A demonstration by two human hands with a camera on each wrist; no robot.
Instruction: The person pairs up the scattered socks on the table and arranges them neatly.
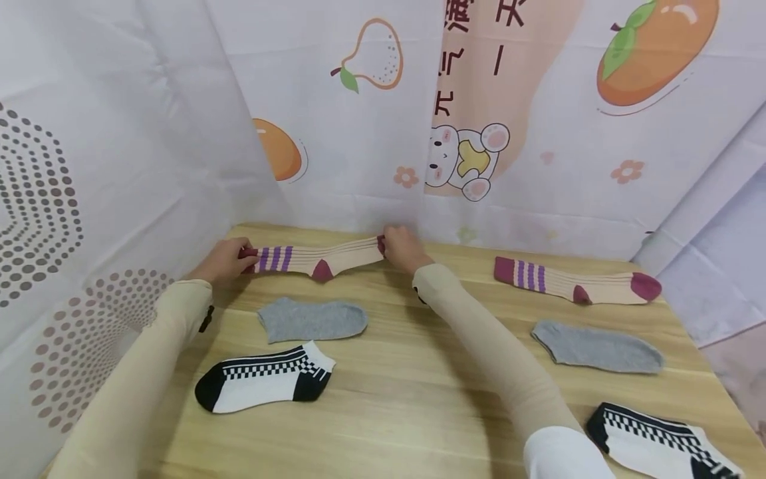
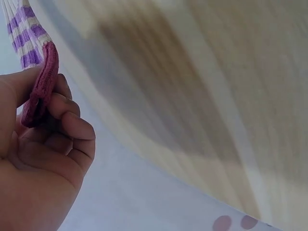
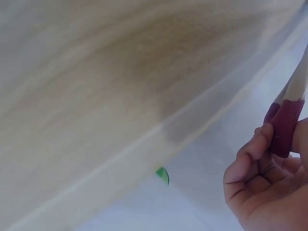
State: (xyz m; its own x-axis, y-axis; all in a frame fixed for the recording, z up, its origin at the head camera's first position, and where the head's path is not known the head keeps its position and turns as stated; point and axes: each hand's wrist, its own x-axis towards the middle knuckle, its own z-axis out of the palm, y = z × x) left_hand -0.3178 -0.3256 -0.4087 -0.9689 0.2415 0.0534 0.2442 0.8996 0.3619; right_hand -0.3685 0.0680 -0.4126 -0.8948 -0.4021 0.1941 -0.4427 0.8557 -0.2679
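Note:
A long cream sock (image 1: pixel 353 254) with purple stripes and maroon cuff, heel and toe stretches between both hands near the back of the wooden table. My left hand (image 1: pixel 225 259) pinches its maroon cuff (image 2: pixel 44 82) between thumb and fingers. At the other end my right hand (image 1: pixel 404 249) pinches the maroon toe (image 3: pixel 287 122). Just in front of it lies a grey ankle sock (image 1: pixel 314 320). Nearer still is a white ankle sock (image 1: pixel 260 392) with black heel, toe and checks.
On the table's right side lie a matching striped sock (image 1: pixel 562 282), another grey sock (image 1: pixel 601 347) and another checked sock (image 1: pixel 658 442). A white curtain (image 1: pixel 335 159) with fruit prints hangs along the table's back edge. The wooden tabletop (image 1: pixel 395 392) shows between the two groups.

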